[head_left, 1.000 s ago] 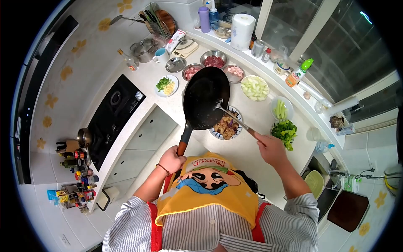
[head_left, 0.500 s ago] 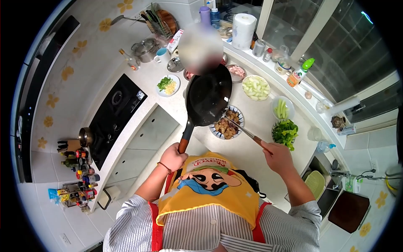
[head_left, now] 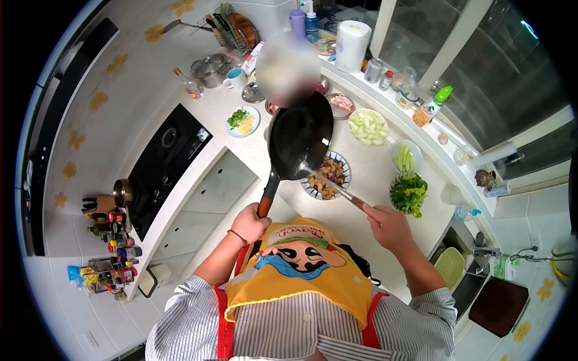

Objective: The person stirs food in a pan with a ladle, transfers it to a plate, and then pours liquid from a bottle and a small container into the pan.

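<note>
My left hand (head_left: 251, 223) is closed round the wooden handle of a black wok (head_left: 301, 135), which is held tilted above the counter. In my right hand (head_left: 385, 225) is a spatula (head_left: 337, 188) with a wooden grip and metal shaft; its tip reaches the wok's lower edge, though the blade's exact shape is hard to make out. Partly under the wok stands a striped bowl (head_left: 308, 189) of browned food pieces (head_left: 332, 175). The wok's inside looks dark and shiny, with a few small bits near the rim.
A plate of chopped greens and garlic (head_left: 242, 122) sits left of the wok. To the right are cut pale-green vegetables (head_left: 368, 126), celery-like sticks (head_left: 406, 157) and leafy greens (head_left: 409, 194). The stove (head_left: 168, 162) is at left, the sink (head_left: 460, 283) at right.
My right hand has moved slightly left, bringing the spatula tip from over the bowl to the wok's lower edge. My left hand and the wok stay nearly in place.
</note>
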A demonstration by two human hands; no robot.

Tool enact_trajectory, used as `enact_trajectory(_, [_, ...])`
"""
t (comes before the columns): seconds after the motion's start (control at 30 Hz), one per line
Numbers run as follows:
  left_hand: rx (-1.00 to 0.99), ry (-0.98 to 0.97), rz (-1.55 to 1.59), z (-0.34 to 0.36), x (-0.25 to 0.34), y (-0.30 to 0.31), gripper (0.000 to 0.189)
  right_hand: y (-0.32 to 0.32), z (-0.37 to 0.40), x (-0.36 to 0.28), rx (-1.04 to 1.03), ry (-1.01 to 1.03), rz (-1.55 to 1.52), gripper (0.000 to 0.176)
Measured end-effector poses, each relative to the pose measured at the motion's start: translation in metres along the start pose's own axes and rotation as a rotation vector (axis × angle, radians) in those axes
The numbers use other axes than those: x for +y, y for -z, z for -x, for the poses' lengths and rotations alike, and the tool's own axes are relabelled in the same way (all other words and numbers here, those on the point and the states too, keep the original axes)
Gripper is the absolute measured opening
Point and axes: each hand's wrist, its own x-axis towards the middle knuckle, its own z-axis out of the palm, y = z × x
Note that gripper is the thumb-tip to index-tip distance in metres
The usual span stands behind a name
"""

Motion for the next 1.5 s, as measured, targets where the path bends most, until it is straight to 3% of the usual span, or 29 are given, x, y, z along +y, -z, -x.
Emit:
enact_trajectory(0.2, [0.03, 0.018, 0.026, 0.005, -0.005, 0.013, 0.02, 0.016, 0.015, 0.024, -0.014, -0.032, 0.137, 0.031])
enact_trajectory(0.3, [0.027, 0.031, 0.123, 0.011, -0.01, 0.024, 0.018, 0.013, 0.013, 0.028, 0.083, -0.059, 0.099, 0.029])
enact_trajectory(0.37, [-0.057, 0.047, 0.386, 0.012, -0.019, 0.035, 0.015, 0.007, -0.002, 0.023, 0.076, -0.635, -0.53, 0.026])
enact_trajectory(0.4, [-0.033, 0.048, 0.403, 0.012, -0.024, 0.043, 0.015, 0.007, -0.014, 0.012, 0.034, -0.746, -0.782, 0.029])
enact_trajectory(0.43, [-0.074, 0.076, 0.502, 0.013, -0.031, 0.052, 0.015, -0.003, -0.021, 0.008, 0.009, -0.726, -0.778, 0.029])
enact_trajectory(0.5, [-0.077, 0.102, 0.622, 0.017, -0.041, 0.073, 0.014, -0.029, -0.034, 0.003, -0.1, -0.776, -1.171, 0.029])
enact_trajectory(0.63, [-0.094, 0.071, 0.912, 0.03, -0.052, 0.125, 0.015, -0.079, -0.091, -0.061, -0.323, -0.705, -1.347, 0.034])
enact_trajectory(0.7, [-0.087, 0.053, 1.103, 0.028, -0.063, 0.156, 0.014, -0.104, -0.124, -0.1, -0.362, -0.722, -1.339, 0.038])
enact_trajectory(0.87, [-0.002, -0.023, 1.215, 0.005, -0.111, 0.257, 0.014, -0.167, -0.203, -0.183, -0.44, -0.585, -1.315, 0.037])
enact_trajectory(1.07, [0.148, -0.048, 1.257, -0.068, -0.204, 0.386, 0.006, -0.25, -0.284, -0.271, -0.499, -0.454, -1.383, 0.039])
enact_trajectory(1.17, [0.142, -0.009, 1.333, -0.1, -0.231, 0.437, 0.004, -0.284, -0.315, -0.327, -0.434, -0.514, -1.427, 0.041])
enact_trajectory(1.33, [0.149, 0.041, 1.457, -0.145, -0.263, 0.471, 0.005, -0.312, -0.359, -0.368, -0.453, -0.553, -1.386, 0.04])
enact_trajectory(1.5, [0.174, 0.061, 1.456, -0.165, -0.263, 0.463, 0.005, -0.325, -0.39, -0.372, -0.471, -0.535, -1.37, 0.039])
